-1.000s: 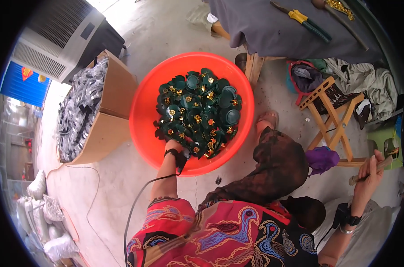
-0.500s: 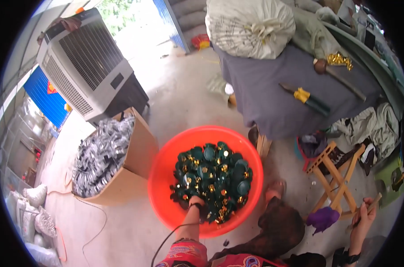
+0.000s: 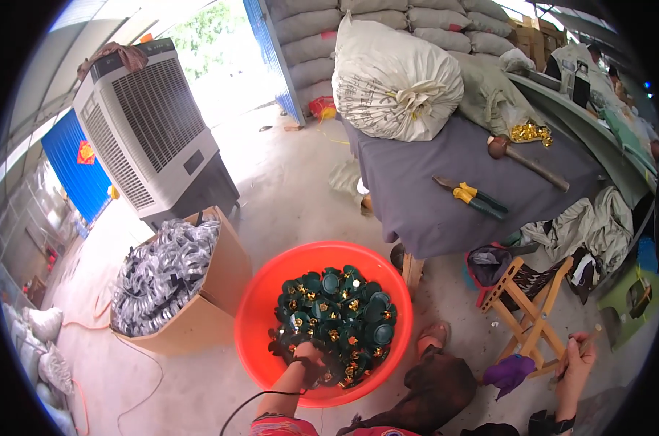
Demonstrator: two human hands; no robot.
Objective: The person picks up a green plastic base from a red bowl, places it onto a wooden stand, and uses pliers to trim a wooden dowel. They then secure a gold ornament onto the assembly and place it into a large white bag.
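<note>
A wide orange-red basin (image 3: 251, 320) sits on the floor in front of me. Many dark green round pieces with gold-coloured metal bits (image 3: 331, 282) are heaped in it. My left hand (image 3: 310, 358) reaches down into the near side of this heap; its fingers are hidden or blurred among the pieces. Off to the right, well apart from the basin, my right hand (image 3: 578, 357) is closed around a thin brownish stick (image 3: 596, 333) with one end poking out above the fingers. A purple cloth-like thing (image 3: 509, 374) lies just left of that hand, by a folding wooden stool (image 3: 530, 309).
Left of the basin stands a cardboard box (image 3: 214, 270) full of clear and silvery strips (image 3: 166, 265), with an air cooler (image 3: 151, 123) behind. At right, a grey-covered table (image 3: 416, 185) bears pliers (image 3: 471, 198), a hammer (image 3: 525, 161) and a tied white sack (image 3: 398, 83).
The view has tilted up, so the basin and box appear lower. My left hand stays in the heap at the basin's near side. My right hand still grips the stick.
</note>
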